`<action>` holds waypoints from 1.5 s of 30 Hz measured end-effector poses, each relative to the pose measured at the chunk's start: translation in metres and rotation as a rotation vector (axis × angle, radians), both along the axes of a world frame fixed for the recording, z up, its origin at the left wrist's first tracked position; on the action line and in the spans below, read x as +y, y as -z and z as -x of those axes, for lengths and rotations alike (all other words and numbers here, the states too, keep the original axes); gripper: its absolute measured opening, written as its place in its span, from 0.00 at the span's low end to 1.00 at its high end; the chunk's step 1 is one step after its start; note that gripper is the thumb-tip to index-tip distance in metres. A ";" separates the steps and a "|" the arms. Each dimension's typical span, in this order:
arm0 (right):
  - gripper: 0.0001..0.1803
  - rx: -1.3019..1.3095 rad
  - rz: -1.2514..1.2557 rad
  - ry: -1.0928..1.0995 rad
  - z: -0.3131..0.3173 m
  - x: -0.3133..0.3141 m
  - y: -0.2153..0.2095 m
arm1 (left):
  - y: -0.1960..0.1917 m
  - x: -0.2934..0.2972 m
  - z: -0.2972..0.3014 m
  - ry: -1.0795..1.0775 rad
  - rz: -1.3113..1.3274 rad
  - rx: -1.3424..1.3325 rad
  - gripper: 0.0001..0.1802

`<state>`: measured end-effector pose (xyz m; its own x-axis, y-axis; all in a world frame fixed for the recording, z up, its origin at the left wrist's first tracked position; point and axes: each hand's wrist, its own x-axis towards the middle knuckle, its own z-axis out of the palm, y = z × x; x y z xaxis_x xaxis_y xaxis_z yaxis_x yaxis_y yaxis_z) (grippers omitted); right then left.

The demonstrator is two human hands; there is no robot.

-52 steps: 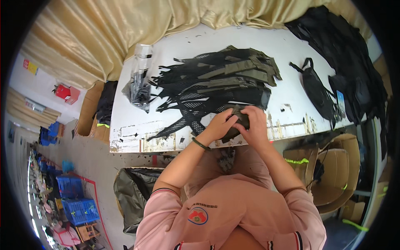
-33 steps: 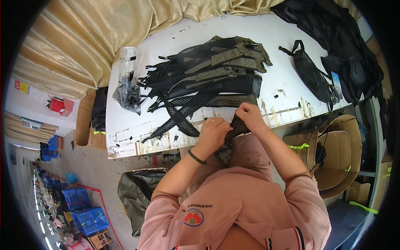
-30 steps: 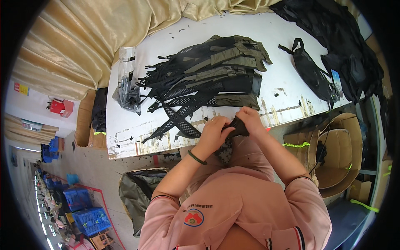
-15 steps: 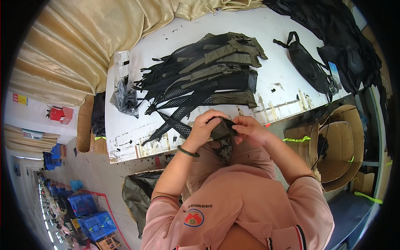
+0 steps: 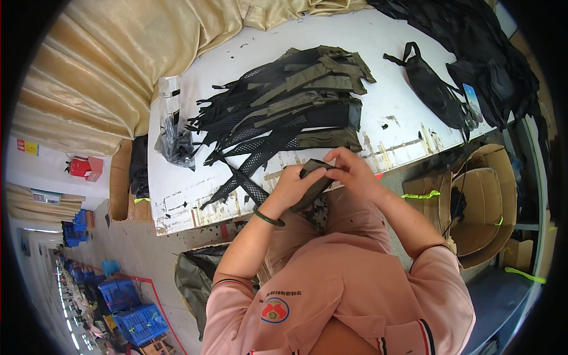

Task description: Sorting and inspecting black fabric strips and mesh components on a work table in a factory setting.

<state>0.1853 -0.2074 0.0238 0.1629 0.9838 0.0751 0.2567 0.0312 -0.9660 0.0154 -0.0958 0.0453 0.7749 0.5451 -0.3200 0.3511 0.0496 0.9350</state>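
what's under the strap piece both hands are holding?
Under the olive-and-black strap piece, held between the left hand and right hand, a mesh end hangs over the lap. The table edge lies just beyond. The hands cover the rest.

You are wearing a pink short-sleeved shirt (image 5: 349,296) with a small round red-and-yellow emblem (image 5: 275,310) on the chest and a line of small print above it. Dark and red stripes are edging the sleeve cuffs. A dark green bangle (image 5: 268,219) is circling your left wrist.
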 end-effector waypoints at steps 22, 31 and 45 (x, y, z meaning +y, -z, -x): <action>0.21 -0.812 0.027 0.507 -0.070 0.043 0.046 | 0.017 0.015 0.057 0.406 -0.585 0.277 0.14; 0.08 -0.787 -0.109 0.306 -0.045 0.006 0.060 | 0.045 0.047 -0.074 0.193 -1.019 -0.284 0.10; 0.07 -1.030 -0.192 0.430 -0.067 -0.005 0.045 | 0.035 -0.007 -0.077 0.289 -0.759 -0.202 0.10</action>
